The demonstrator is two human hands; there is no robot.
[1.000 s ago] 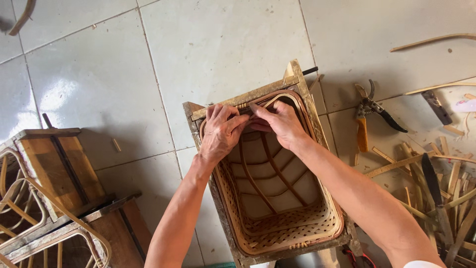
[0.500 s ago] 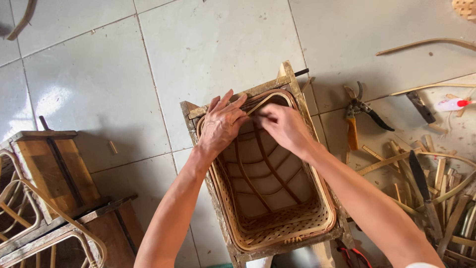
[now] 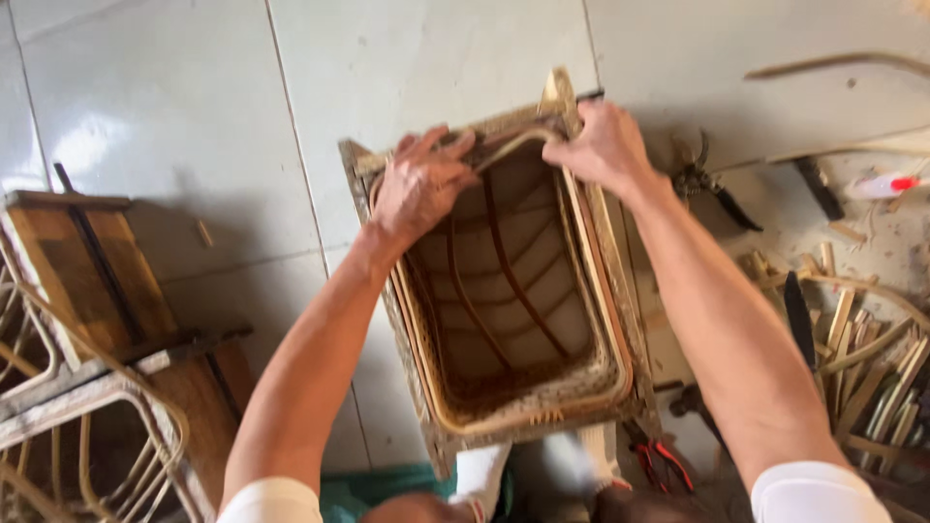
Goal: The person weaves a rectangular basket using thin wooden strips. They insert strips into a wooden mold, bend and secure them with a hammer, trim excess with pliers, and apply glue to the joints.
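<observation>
Hollow rattan basket frame [image 3: 504, 291] on the tiled floor [image 3: 194, 116].
Left hand [image 3: 418, 184] grips its far rim; right hand [image 3: 603, 147] clasps the far corner, both arms outstretched.

Count: two bare hands, left hand [image 3: 418, 186] and right hand [image 3: 603, 147], grip one rectangular woven cane basket frame [image 3: 504, 291]. Right of the grip: one dark metal cutter [image 3: 712, 186].

1. Left hand [image 3: 418, 184] presses the far rim of a woven basket [image 3: 504, 387].
2. Right hand [image 3: 603, 147] grips the rim's far corner.
3. Cane strips [image 3: 872, 378] lie right; pliers [image 3: 712, 184] near.
</observation>
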